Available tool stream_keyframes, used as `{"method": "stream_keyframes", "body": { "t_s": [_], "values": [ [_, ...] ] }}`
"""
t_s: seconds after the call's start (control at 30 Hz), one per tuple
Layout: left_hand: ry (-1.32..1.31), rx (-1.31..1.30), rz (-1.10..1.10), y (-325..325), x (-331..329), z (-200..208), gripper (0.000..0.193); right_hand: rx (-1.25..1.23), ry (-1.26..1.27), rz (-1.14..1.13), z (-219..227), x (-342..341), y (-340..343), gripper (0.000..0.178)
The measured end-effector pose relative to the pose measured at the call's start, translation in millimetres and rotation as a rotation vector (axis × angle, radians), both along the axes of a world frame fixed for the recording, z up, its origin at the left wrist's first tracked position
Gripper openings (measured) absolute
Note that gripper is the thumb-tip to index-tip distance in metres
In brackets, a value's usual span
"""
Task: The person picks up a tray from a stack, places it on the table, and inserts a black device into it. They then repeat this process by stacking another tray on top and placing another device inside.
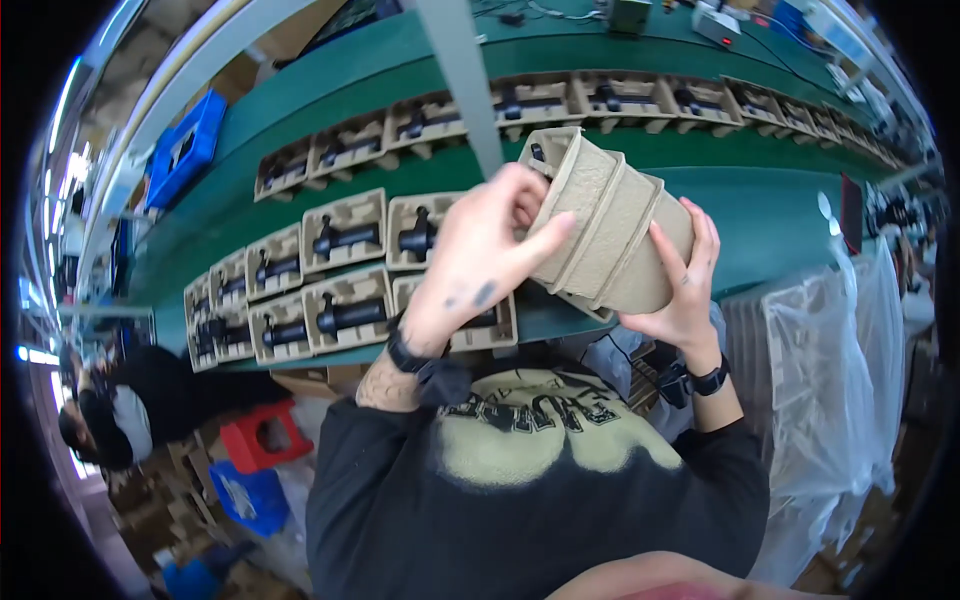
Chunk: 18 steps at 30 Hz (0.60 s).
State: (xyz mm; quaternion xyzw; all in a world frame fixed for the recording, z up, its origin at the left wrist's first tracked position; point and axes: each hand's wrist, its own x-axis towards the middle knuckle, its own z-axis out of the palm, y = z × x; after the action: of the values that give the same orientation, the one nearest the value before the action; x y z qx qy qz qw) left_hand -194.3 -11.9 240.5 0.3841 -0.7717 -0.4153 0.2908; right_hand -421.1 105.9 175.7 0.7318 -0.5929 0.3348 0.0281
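Observation:
In front of my chest I hold up a tilted stack of nested brown molded-pulp trays (605, 215). My left hand (490, 235) grips the tray at its left end, thumb on the outer wall and curled fingers reaching over the rim. Inside that rim a small black part (538, 152) shows; the rest of the tray's inside is hidden. My right hand (685, 280) is wrapped round the stack's other end, fingers spread on the outer wall. Just left of my left wrist stand pulp trays (345, 228) in two rows, each with a black cylindrical part (350, 315) in it.
Farther back on the green bench (770, 200), a long row of filled pulp trays (430, 120) runs across. A grey post (460, 80) rises behind my hands. Plastic-wrapped tray stacks (800, 360) stand at right. A blue bin (187, 148), red stool (265, 437) and another person (130, 410) are at left.

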Motion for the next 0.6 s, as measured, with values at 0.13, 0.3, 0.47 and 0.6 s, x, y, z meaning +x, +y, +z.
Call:
{"method": "stream_keyframes", "body": {
  "t_s": [0.13, 0.3, 0.47, 0.6],
  "values": [
    [0.080, 0.138, -0.019, 8.3, 9.4, -14.6, 0.021, -0.022, -0.066, 0.073, -7.1, 25.6, -0.6, 0.101],
    [0.002, -0.032, 0.018, 26.7, 35.9, -3.9, 0.023, -0.029, -0.008, 0.170, -10.2, 34.8, -7.4, 0.098],
    [0.025, 0.038, 0.123, 32.7, 42.3, 13.5, 0.022, -0.049, -0.055, 0.247, -4.3, 33.0, -8.6, 0.097],
    [0.039, 0.037, 0.147, 36.6, 61.2, 33.0, 0.021, -0.060, -0.053, 0.253, -1.5, 47.9, -16.0, 0.100]
  ]
}}
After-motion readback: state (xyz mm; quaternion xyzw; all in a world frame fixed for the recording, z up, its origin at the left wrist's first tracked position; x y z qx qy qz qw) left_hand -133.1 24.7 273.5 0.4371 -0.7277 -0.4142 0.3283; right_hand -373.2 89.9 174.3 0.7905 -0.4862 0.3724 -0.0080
